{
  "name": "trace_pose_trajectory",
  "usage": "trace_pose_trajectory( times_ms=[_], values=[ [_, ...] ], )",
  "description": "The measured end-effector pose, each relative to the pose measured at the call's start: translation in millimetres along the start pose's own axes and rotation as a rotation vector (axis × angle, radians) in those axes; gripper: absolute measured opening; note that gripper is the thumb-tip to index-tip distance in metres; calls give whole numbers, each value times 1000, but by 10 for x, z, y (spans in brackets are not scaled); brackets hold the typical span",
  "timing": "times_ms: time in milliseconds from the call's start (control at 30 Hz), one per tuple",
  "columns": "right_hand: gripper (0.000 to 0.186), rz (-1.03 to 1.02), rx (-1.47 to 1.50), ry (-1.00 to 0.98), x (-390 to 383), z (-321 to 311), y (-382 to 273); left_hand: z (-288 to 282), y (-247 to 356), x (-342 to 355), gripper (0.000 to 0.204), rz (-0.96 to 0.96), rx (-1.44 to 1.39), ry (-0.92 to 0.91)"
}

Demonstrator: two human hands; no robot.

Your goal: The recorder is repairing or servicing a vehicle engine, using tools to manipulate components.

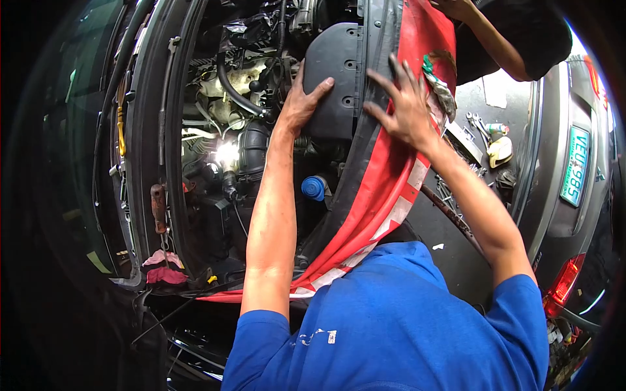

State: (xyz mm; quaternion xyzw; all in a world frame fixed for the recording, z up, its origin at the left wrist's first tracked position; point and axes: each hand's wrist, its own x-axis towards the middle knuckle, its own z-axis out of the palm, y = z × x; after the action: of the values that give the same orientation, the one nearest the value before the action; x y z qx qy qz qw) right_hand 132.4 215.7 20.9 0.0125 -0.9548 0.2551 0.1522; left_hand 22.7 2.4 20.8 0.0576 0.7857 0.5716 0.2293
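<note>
We have our left hand (pixel 301 104) spread flat against the black plastic engine cover (pixel 336 78), thumb hooked over its near corner and palm pressed on its left edge, gripping nothing closed. Our right hand (pixel 405 107) is splayed wide open, fingers fanned, resting on the red fender cloth (pixel 391 176) that drapes over the edge of the engine bay just right of the cover. Judging by how things lie, the cover sits over the engine but looks tilted and not yet seated, so we take the work to be midway: the part is in place under both palms, and whether it is being pressed home or lifted away we cannot tell. Below the left hand a blue filler cap (pixel 313 188) stands exposed, and further left a work light (pixel 226 154) glares among black hoses (pixel 235 91). Beyond the right hand, wrenches (pixel 476 122) lie on the dark floor beside a grey car (pixel 574 169). Above, another person's arm (pixel 489 39) reaches in at the top edge.
</note>
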Motion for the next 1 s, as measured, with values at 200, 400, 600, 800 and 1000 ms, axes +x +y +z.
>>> trace_pose_trajectory(
  times_ms=[200, 400, 600, 800, 1000],
  values=[
    [34, -5, 150, 92, -376, 49, 16, 147, 78, -49, 94, 10, -140, -26],
    [23, 20, 174, 114, -376, 78, -34, 100, 196, -31, 88, -13, -145, -82],
    [23, 19, 187, 103, -360, 65, -31, 175, 67, -15, 88, 72, -53, -35],
    [25, 24, 183, 84, -363, 73, -14, 155, 59, -36, 90, 26, -79, -55],
    [24, 7, 164, 93, -370, 90, -38, 128, 88, 29, 80, -61, -220, -112]
  ],
)
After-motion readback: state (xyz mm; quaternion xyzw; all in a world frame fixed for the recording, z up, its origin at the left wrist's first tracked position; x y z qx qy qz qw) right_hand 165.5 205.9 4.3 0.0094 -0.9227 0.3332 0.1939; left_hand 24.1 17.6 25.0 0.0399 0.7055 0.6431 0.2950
